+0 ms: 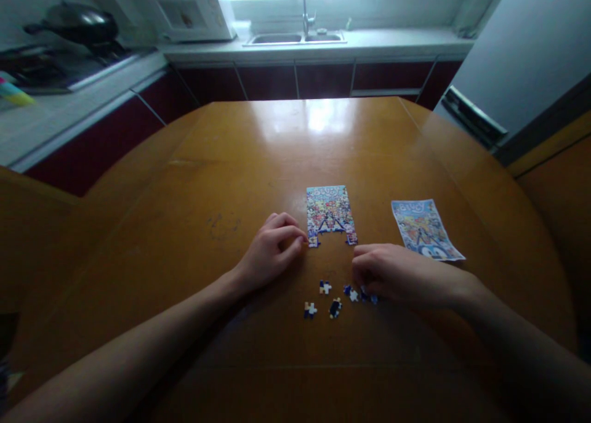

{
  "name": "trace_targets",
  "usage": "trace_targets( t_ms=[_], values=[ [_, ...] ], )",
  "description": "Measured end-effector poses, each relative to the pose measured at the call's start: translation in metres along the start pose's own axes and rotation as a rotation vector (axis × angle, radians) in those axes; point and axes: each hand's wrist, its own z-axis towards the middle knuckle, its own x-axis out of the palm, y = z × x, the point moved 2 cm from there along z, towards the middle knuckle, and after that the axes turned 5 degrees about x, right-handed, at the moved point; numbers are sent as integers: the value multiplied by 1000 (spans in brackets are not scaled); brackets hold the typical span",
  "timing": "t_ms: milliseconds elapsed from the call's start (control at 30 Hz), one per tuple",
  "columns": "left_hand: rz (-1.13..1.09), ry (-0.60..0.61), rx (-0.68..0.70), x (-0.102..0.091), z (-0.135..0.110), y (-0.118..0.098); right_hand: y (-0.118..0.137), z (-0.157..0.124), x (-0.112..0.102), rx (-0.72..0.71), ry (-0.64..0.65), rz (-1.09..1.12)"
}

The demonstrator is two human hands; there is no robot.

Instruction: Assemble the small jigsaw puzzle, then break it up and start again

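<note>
A partly assembled jigsaw puzzle [329, 204], crowded with small colourful figures, lies on the table with a gap at its bottom middle. My left hand [276, 244] rests beside its lower left corner, thumb and forefinger closed together against the edge. Below the gap are loose puzzle pieces: a dark blue and orange one [325, 287], another like it [309, 310], a dark one with yellow [335, 308] and a blue and white one [353, 294]. My right hand [381, 272] has its fingers curled down onto a blue piece [369, 298], partly hidden by them.
A printed reference picture [425, 226] lies right of the puzzle on the wooden table [231, 164]. Beyond the table are a counter with a double sink [277, 39], a microwave [194, 10] and a wok [83, 23] on the stove. A pale appliance [521, 60] stands at right.
</note>
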Motion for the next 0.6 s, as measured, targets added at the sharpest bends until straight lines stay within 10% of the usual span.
trace_targets(
  t_ms=[300, 600],
  values=[
    [3, -7, 15, 0, 0, 0, -2, 3, -4, 51, -32, 201],
    [80, -15, 99, 3, -1, -2, -5, 33, -15, 120, -522, 460]
  ],
)
